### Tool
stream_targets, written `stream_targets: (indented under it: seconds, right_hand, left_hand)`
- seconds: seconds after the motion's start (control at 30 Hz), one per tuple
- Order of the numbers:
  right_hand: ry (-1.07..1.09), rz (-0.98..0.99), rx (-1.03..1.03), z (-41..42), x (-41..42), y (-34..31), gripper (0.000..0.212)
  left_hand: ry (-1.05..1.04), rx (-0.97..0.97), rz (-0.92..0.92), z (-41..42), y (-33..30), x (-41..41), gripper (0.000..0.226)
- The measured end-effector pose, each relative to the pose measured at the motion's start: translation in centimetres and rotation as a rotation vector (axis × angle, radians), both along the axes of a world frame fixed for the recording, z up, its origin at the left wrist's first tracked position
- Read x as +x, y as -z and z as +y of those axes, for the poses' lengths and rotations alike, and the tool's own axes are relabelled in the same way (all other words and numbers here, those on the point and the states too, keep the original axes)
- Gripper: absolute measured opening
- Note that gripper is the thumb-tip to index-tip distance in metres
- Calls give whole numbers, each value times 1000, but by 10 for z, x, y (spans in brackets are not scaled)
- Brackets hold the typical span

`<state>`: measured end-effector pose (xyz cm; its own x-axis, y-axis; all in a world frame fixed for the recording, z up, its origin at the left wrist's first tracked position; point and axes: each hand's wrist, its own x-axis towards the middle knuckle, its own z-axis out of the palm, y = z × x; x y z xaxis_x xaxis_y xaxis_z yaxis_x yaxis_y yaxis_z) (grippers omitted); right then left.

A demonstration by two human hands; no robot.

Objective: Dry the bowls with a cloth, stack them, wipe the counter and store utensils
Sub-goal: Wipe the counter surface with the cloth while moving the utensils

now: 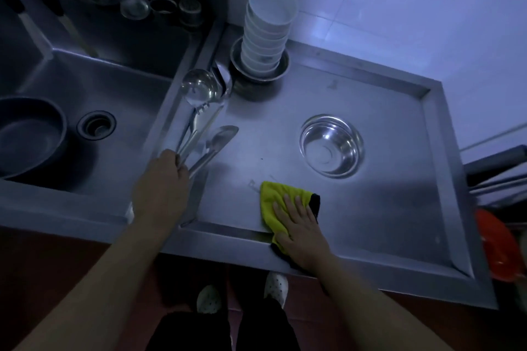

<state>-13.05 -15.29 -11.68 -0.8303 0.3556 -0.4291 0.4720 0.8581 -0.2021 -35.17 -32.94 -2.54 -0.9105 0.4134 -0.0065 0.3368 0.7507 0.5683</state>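
Note:
A tall stack of white bowls (268, 28) stands in a metal bowl (281, 70) at the back of the steel counter (399, 194). One empty metal bowl (332, 145) sits alone to the right. My left hand (161, 191) grips the handles of several metal utensils (199, 114), a ladle, a slotted spoon and spoons, whose heads lie along the counter's left edge. My right hand (302, 231) presses flat on a yellow cloth (275, 199) with a black edge, at the counter's front rim.
A steel sink (119, 94) lies to the left, with a dark pan (28, 134) in it and a drain (96, 125). Small metal cups (162, 7) line the ledge behind. A red object (497, 251) sits off the counter's right edge. White tiled wall behind.

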Motion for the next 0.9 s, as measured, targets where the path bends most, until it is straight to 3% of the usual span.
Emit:
stream_targets:
  seconds: [0.27, 0.6, 0.9]
  right_hand:
    - [162, -2, 15, 24, 11, 8, 81]
    - [192, 90, 123, 100, 9, 20, 71]
    - [327, 54, 127, 187, 116, 10, 71]
  left_hand:
    - [69, -23, -22, 33, 0, 14, 17]
    - [105, -80, -8, 81, 13, 40, 15]
    - [97, -91, -22, 168, 7, 113, 17]
